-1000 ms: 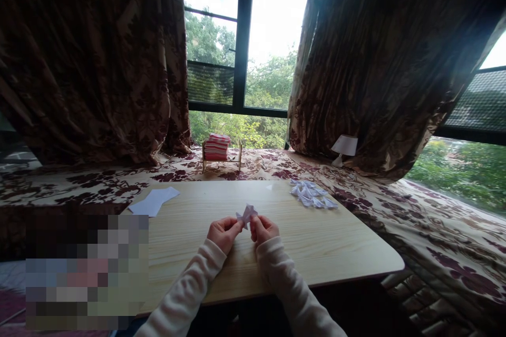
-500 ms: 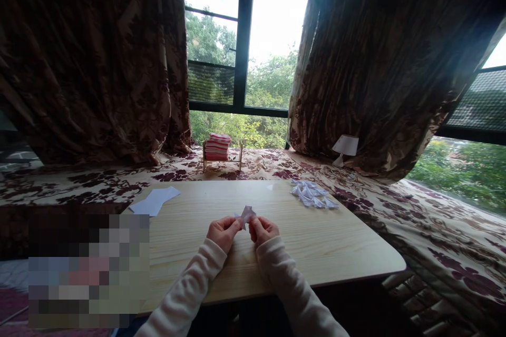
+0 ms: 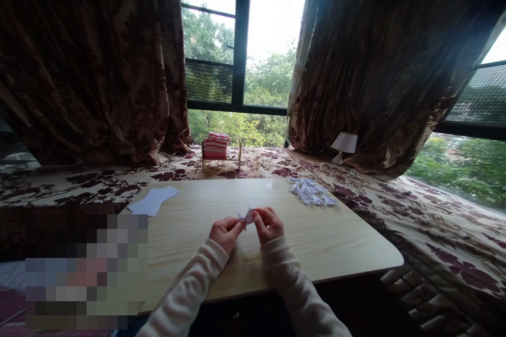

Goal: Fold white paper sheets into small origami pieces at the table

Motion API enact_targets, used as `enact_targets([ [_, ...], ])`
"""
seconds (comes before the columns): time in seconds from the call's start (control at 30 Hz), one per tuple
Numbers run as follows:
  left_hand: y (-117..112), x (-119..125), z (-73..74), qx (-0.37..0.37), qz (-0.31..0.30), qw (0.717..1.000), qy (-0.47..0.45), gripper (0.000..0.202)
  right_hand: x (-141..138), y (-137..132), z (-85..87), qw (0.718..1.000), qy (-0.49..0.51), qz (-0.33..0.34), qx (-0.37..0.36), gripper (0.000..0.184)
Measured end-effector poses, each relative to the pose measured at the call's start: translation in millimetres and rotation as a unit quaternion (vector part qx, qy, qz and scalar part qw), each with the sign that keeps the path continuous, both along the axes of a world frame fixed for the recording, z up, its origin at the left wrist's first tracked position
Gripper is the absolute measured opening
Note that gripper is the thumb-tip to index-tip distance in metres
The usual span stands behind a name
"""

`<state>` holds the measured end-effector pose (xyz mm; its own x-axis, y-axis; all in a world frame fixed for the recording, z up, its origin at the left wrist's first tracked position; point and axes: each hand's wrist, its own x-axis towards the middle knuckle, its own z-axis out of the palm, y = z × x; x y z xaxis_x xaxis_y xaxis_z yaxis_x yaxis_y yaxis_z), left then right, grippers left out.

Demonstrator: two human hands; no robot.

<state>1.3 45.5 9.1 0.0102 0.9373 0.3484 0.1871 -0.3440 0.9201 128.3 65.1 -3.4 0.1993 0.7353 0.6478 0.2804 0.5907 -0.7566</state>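
Observation:
A small folded white paper piece point(image 3: 246, 216) is pinched between both my hands just above the light wooden table point(image 3: 340, 242). My left hand point(image 3: 225, 233) grips its left side with closed fingers. My right hand point(image 3: 269, 223) curls over its right side, thumb and fingers pressed on the paper. Most of the piece is hidden behind my right fingers. Both arms wear cream sleeves.
A pile of several folded white paper pieces point(image 3: 311, 192) lies at the table's far right. Flat white sheets point(image 3: 153, 200) lie at the far left. Behind, on the floral cover, stand a small wooden rack with striped cloth point(image 3: 217, 147) and a small white lamp point(image 3: 343, 145).
My right hand has moved up and over the paper piece, covering more of it. The piece now sits lower and flatter between my fingers.

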Motion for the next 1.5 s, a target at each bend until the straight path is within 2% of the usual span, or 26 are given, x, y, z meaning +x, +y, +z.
enact_targets([
  [0.37,-2.5,-2.1,4.3,0.022,0.001,1.000,0.022,0.027,-0.3,2.9,-6.3,1.000,-0.022,0.001,0.005,0.014],
  [0.73,-1.8,-2.7,1.7,0.129,0.038,0.984,0.114,0.027,8.4,6.3,-7.9,0.998,-0.056,-0.004,-0.006,0.004],
  [0.9,0.1,-3.0,-6.6,0.188,0.044,0.966,0.172,0.020,18.7,5.2,-6.9,0.994,-0.093,0.035,0.054,0.023],
  [1.03,0.8,-3.6,-10.1,0.216,0.044,0.954,0.201,0.019,22.8,7.3,-9.5,0.985,-0.132,0.059,0.093,0.021],
  [1.23,0.4,-3.6,-8.5,0.226,0.046,0.951,0.206,0.019,21.5,8.2,-10.3,0.985,-0.133,0.057,0.091,0.013],
  [1.5,1.2,-1.9,-6.5,0.188,0.048,0.968,0.158,0.016,22.4,4.0,-5.8,0.986,-0.135,0.034,0.089,0.009],
])
